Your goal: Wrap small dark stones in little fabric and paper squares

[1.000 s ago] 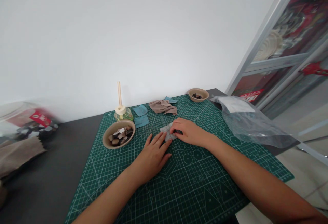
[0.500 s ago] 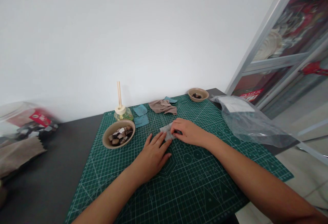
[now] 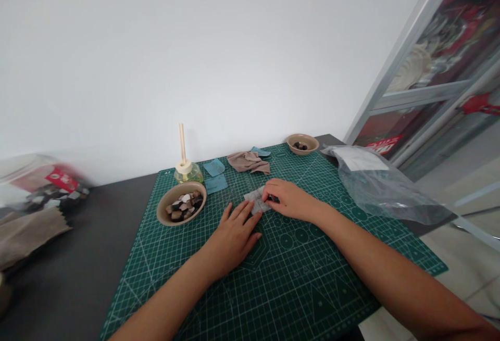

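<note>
A small grey, sheet-like piece (image 3: pixel 256 198) lies on the green cutting mat (image 3: pixel 156 273). My left hand (image 3: pixel 234 237) rests flat beside it, fingers spread, with the fingertips on its near left edge. Over the right part of the piece, my right hand (image 3: pixel 288 200) is bent in a pinch; what its fingertips hold, if anything, is too small to make out. Left of my hands stands a tan bowl (image 3: pixel 160 211) of brown, black and white stones (image 3: pixel 185 206).
Behind my hands lie a crumpled brown cloth (image 3: pixel 248 162) and blue pieces (image 3: pixel 216 184). A reed diffuser (image 3: pixel 188 171) stands behind the bowl. A smaller bowl (image 3: pixel 312 146) sits far right, near a clear plastic bag (image 3: pixel 375 185). Another bag (image 3: pixel 58 179) lies at left.
My right hand has shifted very slightly to the right and away from me, showing a little more of the grey piece. My left hand has stayed in place.
</note>
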Action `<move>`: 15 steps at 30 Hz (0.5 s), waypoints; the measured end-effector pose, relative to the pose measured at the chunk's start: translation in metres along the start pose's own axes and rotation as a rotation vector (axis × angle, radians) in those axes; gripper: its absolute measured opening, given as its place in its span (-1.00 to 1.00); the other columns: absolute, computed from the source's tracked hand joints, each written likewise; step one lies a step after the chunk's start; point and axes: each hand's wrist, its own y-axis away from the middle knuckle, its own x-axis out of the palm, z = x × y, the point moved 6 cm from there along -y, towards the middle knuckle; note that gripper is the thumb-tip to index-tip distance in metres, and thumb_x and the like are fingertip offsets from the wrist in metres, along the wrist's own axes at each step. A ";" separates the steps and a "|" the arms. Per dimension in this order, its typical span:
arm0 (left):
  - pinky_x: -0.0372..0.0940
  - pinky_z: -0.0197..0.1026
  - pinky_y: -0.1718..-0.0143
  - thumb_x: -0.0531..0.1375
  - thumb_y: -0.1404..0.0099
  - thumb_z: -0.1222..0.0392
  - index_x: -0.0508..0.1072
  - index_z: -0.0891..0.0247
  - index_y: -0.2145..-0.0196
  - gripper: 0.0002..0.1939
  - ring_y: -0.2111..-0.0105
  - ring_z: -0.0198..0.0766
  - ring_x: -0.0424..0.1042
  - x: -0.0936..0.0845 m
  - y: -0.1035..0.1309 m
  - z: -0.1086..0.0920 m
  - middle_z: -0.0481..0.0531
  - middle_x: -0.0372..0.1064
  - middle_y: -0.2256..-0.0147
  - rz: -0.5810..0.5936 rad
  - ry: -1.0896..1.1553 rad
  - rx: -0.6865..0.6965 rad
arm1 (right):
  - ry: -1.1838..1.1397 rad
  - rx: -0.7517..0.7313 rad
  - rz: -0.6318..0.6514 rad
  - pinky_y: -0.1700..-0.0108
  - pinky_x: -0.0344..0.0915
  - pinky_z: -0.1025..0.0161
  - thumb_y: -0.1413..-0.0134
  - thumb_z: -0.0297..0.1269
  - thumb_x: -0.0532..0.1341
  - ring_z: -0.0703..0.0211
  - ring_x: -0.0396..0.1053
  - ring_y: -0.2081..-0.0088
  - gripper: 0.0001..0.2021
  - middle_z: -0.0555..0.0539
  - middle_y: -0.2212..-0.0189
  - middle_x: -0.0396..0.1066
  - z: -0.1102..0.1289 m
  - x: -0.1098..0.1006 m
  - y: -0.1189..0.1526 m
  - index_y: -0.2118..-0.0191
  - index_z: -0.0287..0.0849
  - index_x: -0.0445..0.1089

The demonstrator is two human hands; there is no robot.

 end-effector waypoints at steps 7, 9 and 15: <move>-0.05 0.21 -0.19 0.03 -0.40 0.12 0.17 0.23 -0.19 -0.57 -0.25 -0.02 -0.03 0.000 0.001 0.000 0.21 0.03 -0.24 -0.019 0.015 -0.001 | 0.017 -0.004 0.005 0.18 0.21 0.22 -0.01 -0.56 0.19 0.15 0.28 0.26 -0.90 -0.06 0.37 0.34 0.000 0.001 0.000 0.38 -0.22 0.33; -0.06 0.20 -0.19 0.03 -0.40 0.11 0.18 0.23 -0.18 -0.57 -0.25 -0.02 -0.03 0.000 0.001 0.000 0.21 0.03 -0.24 -0.021 0.015 0.001 | 0.016 0.010 -0.010 0.18 0.21 0.22 -0.02 -0.55 0.18 0.15 0.28 0.27 -0.90 -0.05 0.37 0.33 -0.002 0.000 0.000 0.38 -0.22 0.33; -0.05 0.22 -0.18 0.04 -0.40 0.13 0.16 0.25 -0.20 -0.55 -0.25 0.00 -0.03 -0.001 0.000 -0.001 0.23 0.02 -0.24 0.005 0.001 0.000 | -0.049 0.008 0.010 0.18 0.22 0.25 -0.05 -0.55 0.17 0.18 0.29 0.25 -0.89 -0.07 0.31 0.34 0.003 0.000 0.001 0.31 -0.24 0.35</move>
